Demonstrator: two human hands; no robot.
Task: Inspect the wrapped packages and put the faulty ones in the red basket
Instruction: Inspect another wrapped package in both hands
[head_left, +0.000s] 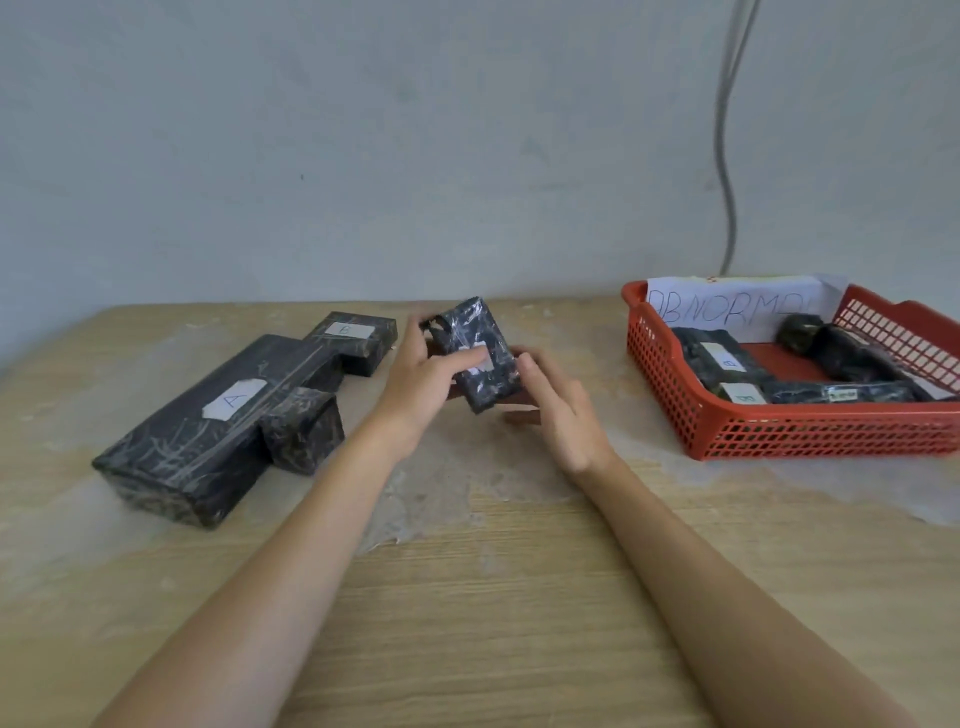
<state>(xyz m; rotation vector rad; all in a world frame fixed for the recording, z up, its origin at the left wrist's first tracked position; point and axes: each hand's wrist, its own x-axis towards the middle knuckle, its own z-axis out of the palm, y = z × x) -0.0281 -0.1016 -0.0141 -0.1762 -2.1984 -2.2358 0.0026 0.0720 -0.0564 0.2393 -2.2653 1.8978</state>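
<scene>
While both bare forearms reach forward over the worn wooden counter (493, 623), the left hand (415, 384) grips a small wrapped package (467, 325) just above the counter's middle, its thumb pressed across the face beside a white label and its fingers curled behind the far side. The package is black, plastic-wrapped and tilted, with its far end raised. The right hand (561, 415) is just beside the package's right edge, its fingers loosely extended and holding nothing; whether the fingertips touch the wrap cannot be told. To the left, a large black package labelled A (208, 421) lies flat on the counter, with a smaller unlabelled package (304, 434) set against its right side and a package labelled B (358, 338) touching its far end. To the right, well apart from the hands, the red basket (779, 431) sits on the counter with several dark wrapped packages (722, 358) lying in it, and a paper sign (737, 306) reading ABNORMAL leans against its far wall. Behind everything, a grey cable (727, 156) hangs down the pale wall (363, 130).
</scene>
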